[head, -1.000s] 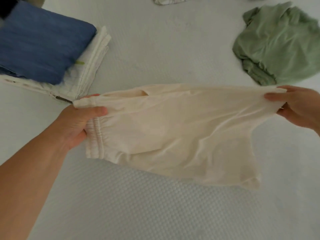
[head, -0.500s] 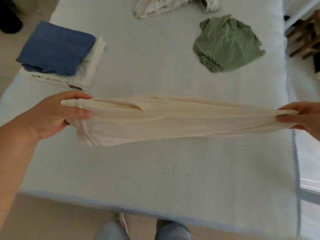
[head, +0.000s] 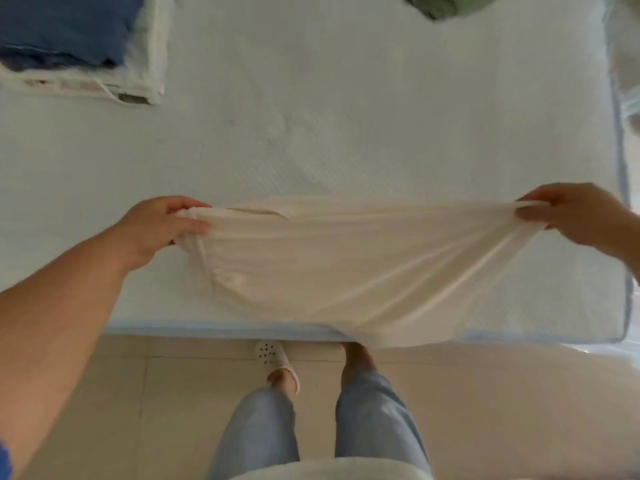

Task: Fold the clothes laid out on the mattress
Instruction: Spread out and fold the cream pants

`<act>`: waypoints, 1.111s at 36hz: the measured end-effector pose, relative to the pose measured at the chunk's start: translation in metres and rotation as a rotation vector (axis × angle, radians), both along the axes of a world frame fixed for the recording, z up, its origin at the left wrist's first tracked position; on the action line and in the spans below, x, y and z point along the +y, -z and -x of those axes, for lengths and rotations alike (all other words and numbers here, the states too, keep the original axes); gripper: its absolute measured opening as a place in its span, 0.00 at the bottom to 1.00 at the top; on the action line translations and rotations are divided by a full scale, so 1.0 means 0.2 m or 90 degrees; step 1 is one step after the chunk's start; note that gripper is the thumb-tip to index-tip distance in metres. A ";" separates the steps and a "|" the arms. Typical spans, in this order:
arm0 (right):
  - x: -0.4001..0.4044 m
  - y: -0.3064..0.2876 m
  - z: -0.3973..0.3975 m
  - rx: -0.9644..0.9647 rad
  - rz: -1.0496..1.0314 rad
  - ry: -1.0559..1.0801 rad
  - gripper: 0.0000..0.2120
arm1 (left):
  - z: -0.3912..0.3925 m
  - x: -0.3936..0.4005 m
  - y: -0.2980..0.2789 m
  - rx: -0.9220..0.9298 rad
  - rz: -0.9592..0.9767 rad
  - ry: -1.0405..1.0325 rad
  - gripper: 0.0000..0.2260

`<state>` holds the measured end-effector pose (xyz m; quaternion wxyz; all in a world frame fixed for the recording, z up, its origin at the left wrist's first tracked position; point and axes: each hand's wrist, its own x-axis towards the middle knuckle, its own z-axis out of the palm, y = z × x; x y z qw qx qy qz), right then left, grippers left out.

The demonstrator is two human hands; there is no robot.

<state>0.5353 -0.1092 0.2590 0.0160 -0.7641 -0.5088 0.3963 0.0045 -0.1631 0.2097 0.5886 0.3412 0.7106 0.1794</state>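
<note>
Your left hand [head: 157,230] and right hand [head: 571,216] pinch the thin cream garment [head: 346,265]; between your fingers it sags, softly creased, over the quilted mattress [head: 346,116].

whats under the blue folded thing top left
The blue folded garment lies on a stack of white folded fabric on the mattress. A dark layer peeks out at the stack's edge; the rest is covered.

white mattress [head: 346,98]; folded pile [head: 79,46]
</note>
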 end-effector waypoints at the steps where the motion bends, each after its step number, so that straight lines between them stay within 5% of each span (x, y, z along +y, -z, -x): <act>1: 0.02 0.09 0.03 -0.039 -0.018 -0.025 0.02 | -0.03 0.02 0.08 0.045 -0.014 -0.002 0.12; 8: 0.25 0.66 0.12 -0.151 -0.078 -0.051 0.06 | -0.16 0.29 0.54 0.294 -0.084 -0.054 0.10; 16: 0.42 0.90 0.08 -0.091 -0.016 0.020 0.11 | -0.31 0.47 0.63 0.612 0.044 0.154 0.19; 19: 0.38 0.90 0.06 -0.066 -0.015 0.080 0.15 | -0.47 0.52 0.56 0.704 0.000 0.261 0.23; 29: 0.23 0.87 0.06 0.012 -0.069 0.225 0.03 | -1.33 0.64 0.61 0.360 -0.150 0.458 0.21; 34: 0.11 0.86 0.04 0.112 -0.093 0.222 0.11 | -1.52 0.69 0.72 0.360 -0.196 0.568 0.23; 40: 0.10 0.84 0.00 0.335 0.017 0.262 0.21 | -1.50 0.67 0.72 0.319 -0.347 0.551 0.08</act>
